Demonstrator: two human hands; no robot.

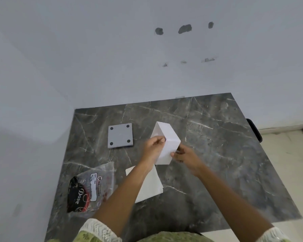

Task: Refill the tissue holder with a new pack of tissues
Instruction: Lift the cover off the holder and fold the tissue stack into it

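A white box-shaped tissue holder [166, 138] is held tilted above the dark marble table [217, 154], near its middle. My left hand [153, 149] grips its left side and my right hand [184, 155] grips its lower right edge. A stack of white tissues [151, 187] lies flat on the table beneath my left forearm, partly hidden by it. The holder's grey square base plate [120, 135], with a dark pad at each corner, lies to the left of the holder. A clear plastic tissue wrapper [91, 187] with a black label lies at the table's front left.
A white wall rises behind the table, with dark patches high up. Pale floor shows at the right, where a dark object [254, 130] sticks out past the table's right edge. The table's left edge runs close to the wall.
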